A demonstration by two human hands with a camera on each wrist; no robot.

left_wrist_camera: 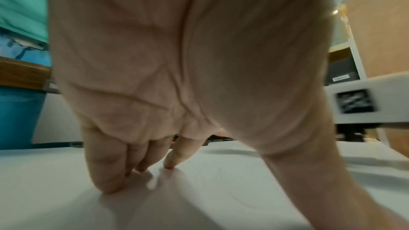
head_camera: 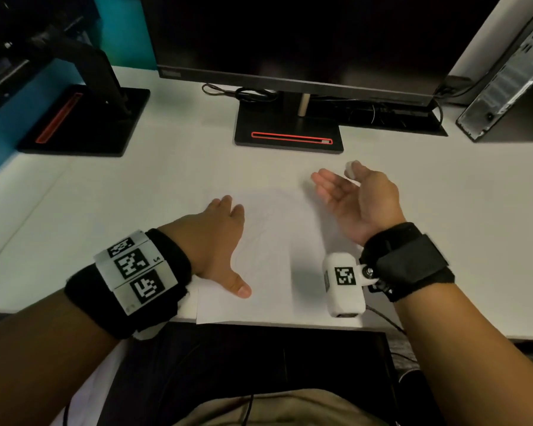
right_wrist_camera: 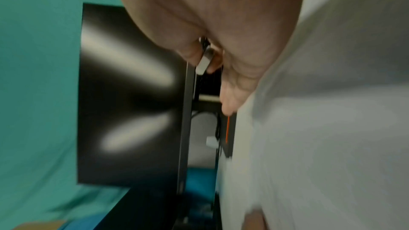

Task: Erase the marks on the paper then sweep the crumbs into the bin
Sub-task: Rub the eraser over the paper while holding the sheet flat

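A white sheet of paper (head_camera: 274,256) lies on the white desk at its front edge, with faint pencil marks (head_camera: 268,216) near its middle. My left hand (head_camera: 219,241) lies flat on the paper's left side, fingertips (left_wrist_camera: 115,181) pressing down and thumb spread. My right hand (head_camera: 351,195) is turned on its edge over the paper's far right corner, palm facing left. Its thumb and forefinger pinch a small white eraser (head_camera: 350,169), and the other fingers are straight. The right wrist view shows the eraser (right_wrist_camera: 204,62) blurred. No bin is in view.
A black monitor stand (head_camera: 288,133) with a red slot sits just beyond the paper. A second stand (head_camera: 83,124) is at the back left. A computer tower (head_camera: 505,81) and cables (head_camera: 243,93) are at the back right. The desk edge (head_camera: 443,333) runs in front.
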